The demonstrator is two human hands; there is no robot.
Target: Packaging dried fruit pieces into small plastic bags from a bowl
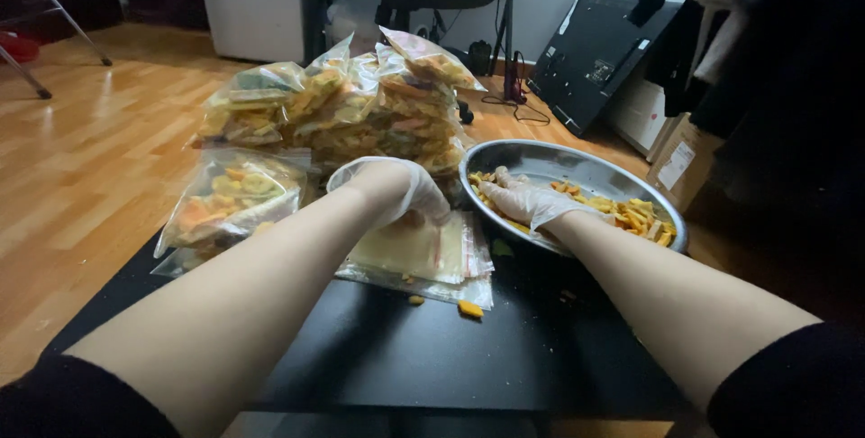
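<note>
Two gloved hands work over a black table: the left hand is curled, knuckles up, pressing on a stack of empty clear zip bags; the right hand lies in a round metal basin, fingers loosely curved over orange and yellow dried fruit strips. Gathering strips well seems to call for a low scoop away from the rim, as two pieces already lie spilled. Filled bags crowd the far left; open room remains on the near tabletop
</note>
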